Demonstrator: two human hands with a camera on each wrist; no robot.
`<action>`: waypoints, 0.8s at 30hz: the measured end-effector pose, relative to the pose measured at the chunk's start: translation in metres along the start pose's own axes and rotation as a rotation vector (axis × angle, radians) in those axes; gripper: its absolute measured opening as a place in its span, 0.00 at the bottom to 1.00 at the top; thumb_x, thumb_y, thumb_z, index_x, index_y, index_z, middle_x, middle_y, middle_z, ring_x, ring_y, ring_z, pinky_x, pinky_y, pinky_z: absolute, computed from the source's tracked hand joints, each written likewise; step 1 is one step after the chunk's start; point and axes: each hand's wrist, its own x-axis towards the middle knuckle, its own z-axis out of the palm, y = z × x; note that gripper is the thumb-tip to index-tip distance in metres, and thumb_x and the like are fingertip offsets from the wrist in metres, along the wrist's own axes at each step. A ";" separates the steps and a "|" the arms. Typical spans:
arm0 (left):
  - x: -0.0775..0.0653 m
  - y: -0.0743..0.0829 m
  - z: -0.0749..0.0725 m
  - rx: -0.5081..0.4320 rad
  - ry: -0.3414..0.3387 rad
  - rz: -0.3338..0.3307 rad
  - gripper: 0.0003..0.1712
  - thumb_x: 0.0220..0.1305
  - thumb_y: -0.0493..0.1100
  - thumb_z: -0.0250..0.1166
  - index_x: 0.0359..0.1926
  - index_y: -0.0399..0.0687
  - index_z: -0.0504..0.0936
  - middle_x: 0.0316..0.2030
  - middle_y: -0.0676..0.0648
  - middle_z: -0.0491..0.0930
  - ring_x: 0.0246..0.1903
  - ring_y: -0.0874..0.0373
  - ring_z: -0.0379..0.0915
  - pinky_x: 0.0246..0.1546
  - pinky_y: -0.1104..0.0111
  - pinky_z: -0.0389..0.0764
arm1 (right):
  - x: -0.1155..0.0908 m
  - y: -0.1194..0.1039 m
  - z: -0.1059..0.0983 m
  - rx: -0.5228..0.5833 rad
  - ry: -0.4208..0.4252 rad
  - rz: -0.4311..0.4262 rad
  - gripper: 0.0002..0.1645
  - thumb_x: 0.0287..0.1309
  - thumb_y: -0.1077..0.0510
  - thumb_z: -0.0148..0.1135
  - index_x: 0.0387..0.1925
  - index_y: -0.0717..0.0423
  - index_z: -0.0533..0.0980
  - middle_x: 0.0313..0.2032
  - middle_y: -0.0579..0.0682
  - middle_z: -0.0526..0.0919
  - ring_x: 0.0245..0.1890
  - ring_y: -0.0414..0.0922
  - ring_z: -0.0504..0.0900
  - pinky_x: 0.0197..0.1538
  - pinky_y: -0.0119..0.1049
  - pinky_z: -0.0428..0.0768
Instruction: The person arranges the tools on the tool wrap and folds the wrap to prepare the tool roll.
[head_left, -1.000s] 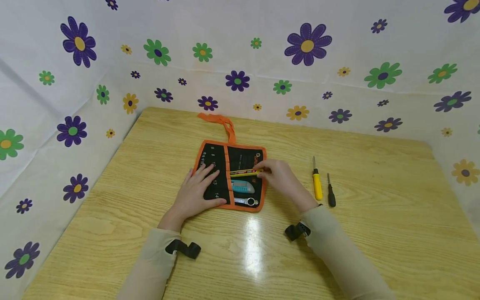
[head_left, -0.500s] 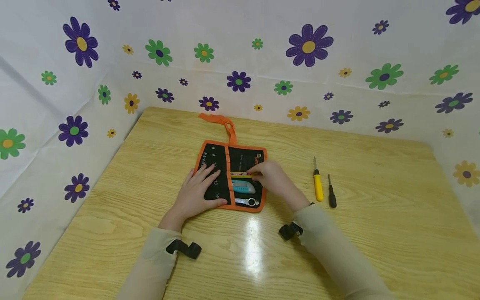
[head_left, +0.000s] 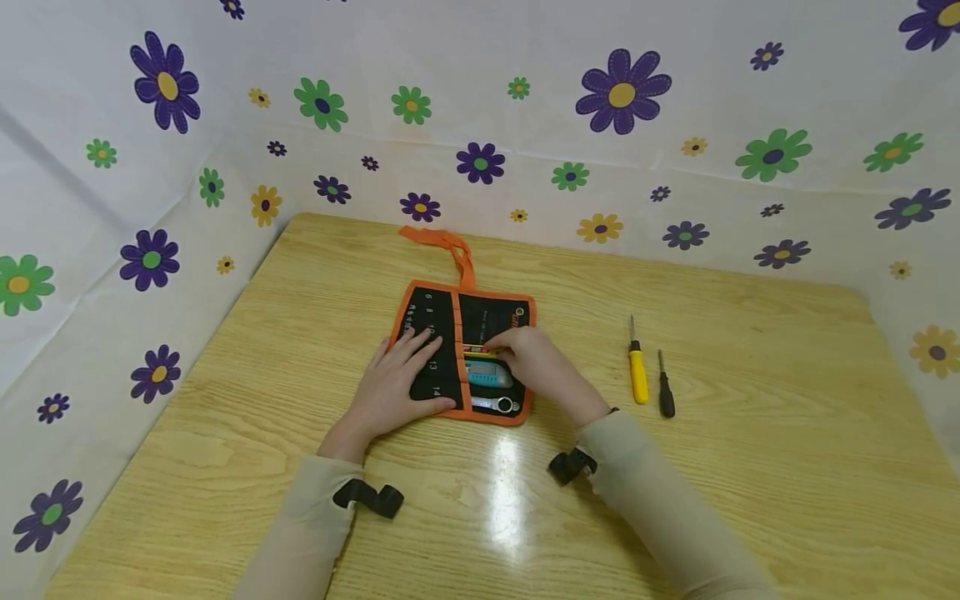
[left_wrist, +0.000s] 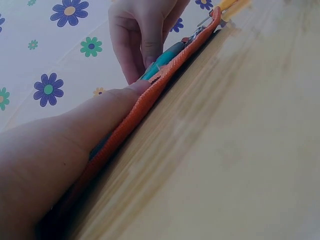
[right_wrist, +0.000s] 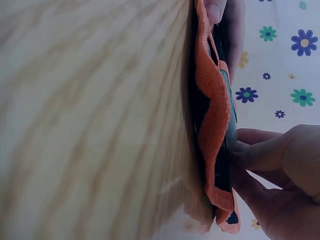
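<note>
A yellow tool is lying left-to-right in a black pouch, the nearer right hand pinching its right end, the left hand resting spread on the pocket side.

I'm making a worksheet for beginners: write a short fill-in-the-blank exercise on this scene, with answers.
The left hand rests on a black pouch trimmed in ____.
The turquoise cutter lies between the slim yellow tool pinched by the right hand and a metal ____.
One screwdriver has a yellow handle, the other a ____ one.
Missing words: orange; wrench; black.
</note>
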 end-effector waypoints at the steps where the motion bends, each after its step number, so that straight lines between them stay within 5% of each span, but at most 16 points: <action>1: 0.000 0.000 0.000 -0.001 -0.002 -0.002 0.57 0.49 0.77 0.59 0.74 0.56 0.56 0.72 0.48 0.53 0.72 0.48 0.42 0.69 0.49 0.38 | 0.000 -0.001 0.001 -0.001 0.008 -0.004 0.12 0.61 0.70 0.59 0.43 0.60 0.84 0.42 0.54 0.85 0.44 0.49 0.82 0.44 0.39 0.81; 14: -0.001 -0.001 0.000 -0.010 -0.007 -0.005 0.56 0.50 0.76 0.60 0.74 0.56 0.56 0.72 0.48 0.52 0.72 0.48 0.41 0.70 0.50 0.37 | 0.007 -0.007 0.008 0.014 0.059 -0.046 0.09 0.59 0.71 0.60 0.40 0.62 0.83 0.40 0.55 0.84 0.41 0.48 0.82 0.43 0.37 0.81; 24: 0.000 -0.002 0.002 -0.002 -0.004 -0.001 0.56 0.50 0.78 0.58 0.74 0.56 0.56 0.73 0.49 0.51 0.72 0.49 0.40 0.70 0.51 0.36 | -0.003 -0.008 -0.005 0.082 -0.003 0.040 0.13 0.60 0.72 0.58 0.46 0.64 0.80 0.44 0.57 0.82 0.44 0.50 0.80 0.45 0.39 0.80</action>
